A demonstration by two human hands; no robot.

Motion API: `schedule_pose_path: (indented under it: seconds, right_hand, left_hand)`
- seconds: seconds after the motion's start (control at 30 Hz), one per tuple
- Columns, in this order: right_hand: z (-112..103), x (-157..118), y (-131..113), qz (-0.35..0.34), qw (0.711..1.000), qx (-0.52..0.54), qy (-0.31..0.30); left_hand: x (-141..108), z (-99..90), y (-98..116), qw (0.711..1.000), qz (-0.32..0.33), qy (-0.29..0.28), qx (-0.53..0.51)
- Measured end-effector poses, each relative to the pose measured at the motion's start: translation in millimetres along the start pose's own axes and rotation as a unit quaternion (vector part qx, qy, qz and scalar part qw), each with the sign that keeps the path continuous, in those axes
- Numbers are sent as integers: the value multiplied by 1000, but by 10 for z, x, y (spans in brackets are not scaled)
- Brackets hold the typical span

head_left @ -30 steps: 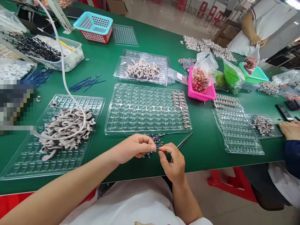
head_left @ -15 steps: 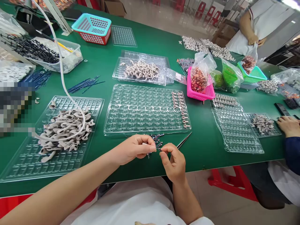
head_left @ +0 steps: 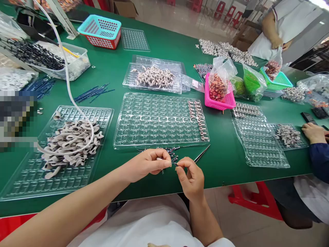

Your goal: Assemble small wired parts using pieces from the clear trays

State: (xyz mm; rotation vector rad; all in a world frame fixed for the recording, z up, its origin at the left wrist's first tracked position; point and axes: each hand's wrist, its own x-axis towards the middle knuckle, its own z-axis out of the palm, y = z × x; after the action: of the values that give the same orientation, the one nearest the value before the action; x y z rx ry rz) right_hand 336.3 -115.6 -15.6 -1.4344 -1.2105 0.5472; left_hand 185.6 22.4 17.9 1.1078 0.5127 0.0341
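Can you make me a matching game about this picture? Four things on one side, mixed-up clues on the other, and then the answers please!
Things:
1. Left hand
2. Tweezers
3. Pink basket
4. Light-blue basket

Clues:
A. Sits inside a red basket
B. Pinches a small pale piece
C. Has a clear bag of coppery-coloured parts in it
D. Lies on the green table beside the right hand

Answers: 1-B, 2-D, 3-C, 4-A

The green table [head_left: 222, 147] carries clear trays [head_left: 154, 120], a red basket [head_left: 102, 42], a pink basket [head_left: 217, 103], a tub [head_left: 78, 67] and blue strips [head_left: 92, 93]; tweezers [head_left: 202, 154] and dark parts [head_left: 173, 151] lie near its front edge.
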Motion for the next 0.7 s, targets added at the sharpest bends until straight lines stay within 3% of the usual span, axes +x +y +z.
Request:
schedule_pose_path:
  seconds: [0.3,0.37,0.47,0.6,0.7]
  right_hand:
    - [11,-34,77,15,998,-25,49]
    - [11,-37,82,17,998,-29,51]
    - [10,-39,78,23,998,-34,54]
    - [11,-40,69,31,997,-37,64]
    - [14,-41,67,29,995,-43,84]
  left_hand:
    - [16,-3,-32,986,19,21,-164]
    - [20,9,-58,991,26,39,-126]
    - [9,47,-78,996,47,80,19]
    - [-3,94,-65,958,113,142,222]
    - [13,103,-58,953,128,165,221]
